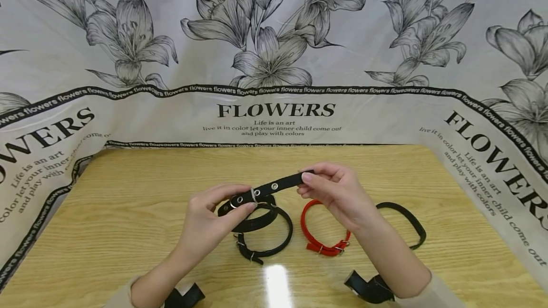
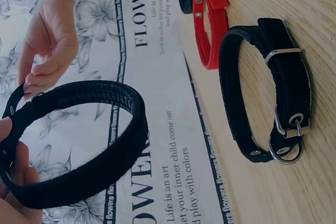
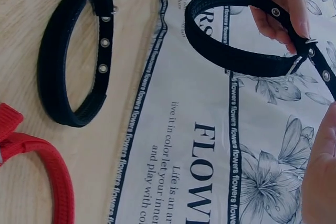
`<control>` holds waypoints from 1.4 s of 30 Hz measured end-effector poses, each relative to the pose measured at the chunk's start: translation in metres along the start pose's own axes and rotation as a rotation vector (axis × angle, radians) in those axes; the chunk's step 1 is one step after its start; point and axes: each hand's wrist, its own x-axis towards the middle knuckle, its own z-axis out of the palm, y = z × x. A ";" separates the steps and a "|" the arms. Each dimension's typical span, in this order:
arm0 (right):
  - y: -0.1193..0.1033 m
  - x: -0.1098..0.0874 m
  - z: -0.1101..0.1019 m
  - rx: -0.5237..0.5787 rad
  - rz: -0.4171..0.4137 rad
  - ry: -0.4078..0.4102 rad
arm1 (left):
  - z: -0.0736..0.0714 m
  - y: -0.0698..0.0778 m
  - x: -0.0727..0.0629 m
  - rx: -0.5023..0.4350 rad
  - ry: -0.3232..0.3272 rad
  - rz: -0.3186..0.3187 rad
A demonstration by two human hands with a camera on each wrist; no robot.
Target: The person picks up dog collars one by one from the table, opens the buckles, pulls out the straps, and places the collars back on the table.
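Observation:
A black collar (image 1: 255, 224) with metal eyelets is held up over the table between both hands. My left hand (image 1: 210, 215) pinches it beside the metal keeper ring, thumb below and fingers above. With thumb and fingers, my right hand (image 1: 340, 196) pinches the tip of the strap, drawn out to the upper right. The strap runs through the ring, eyelets showing on both sides of it. In the left wrist view the padded loop (image 2: 123, 166) hangs round and wide. From the right wrist, a bare length of strap (image 3: 319, 64) spans the space between the hands.
On the wooden table (image 1: 128, 241) lie a second black collar (image 1: 288, 236) below the held one, a red collar (image 1: 312, 239) in the middle and a dark collar (image 1: 413, 220) at right. A flower-printed cloth (image 1: 274, 127) stands behind and along both sides.

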 end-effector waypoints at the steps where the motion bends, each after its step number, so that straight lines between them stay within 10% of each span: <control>1: 0.001 0.001 -0.001 0.011 0.014 -0.019 | 0.000 0.000 0.000 -0.010 0.000 -0.016; 6: 0.011 0.006 -0.008 -0.018 0.072 -0.065 | 0.001 0.001 0.002 -0.112 0.012 -0.157; 13: 0.033 0.009 -0.010 -0.465 0.175 0.009 | 0.000 -0.001 0.005 -0.151 0.044 -0.298; 21: 0.049 0.011 0.000 -0.550 0.168 0.044 | 0.001 -0.004 0.005 -0.164 0.045 -0.395; 42: 0.053 0.006 -0.008 -0.630 0.194 0.186 | -0.014 -0.019 0.002 -0.011 -0.124 -0.420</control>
